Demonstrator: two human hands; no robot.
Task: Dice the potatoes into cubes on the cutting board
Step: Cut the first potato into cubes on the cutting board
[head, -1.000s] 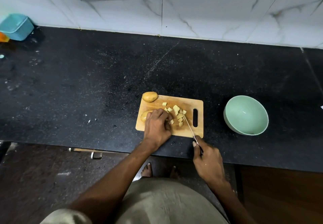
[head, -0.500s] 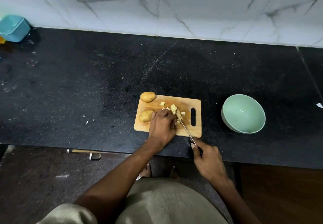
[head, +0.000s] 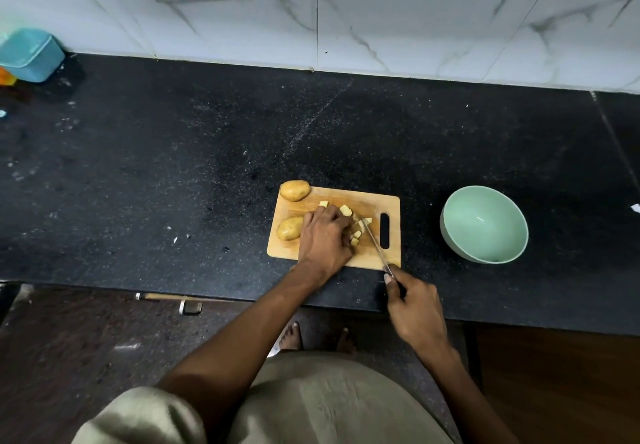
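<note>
Bare countertop (head: 207,166) lies open left and behind the cutting board (head: 393,260); the bowl (head: 484,224) blocks its right.

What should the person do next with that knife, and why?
Probably press the knife down for another cut. The right hand grips its handle, and the blade lies among the potato cubes on the cutting board, right beside the left hand, which covers the piece being cut. Two whole potatoes wait at the board's left side, and the green bowl is empty.
</note>
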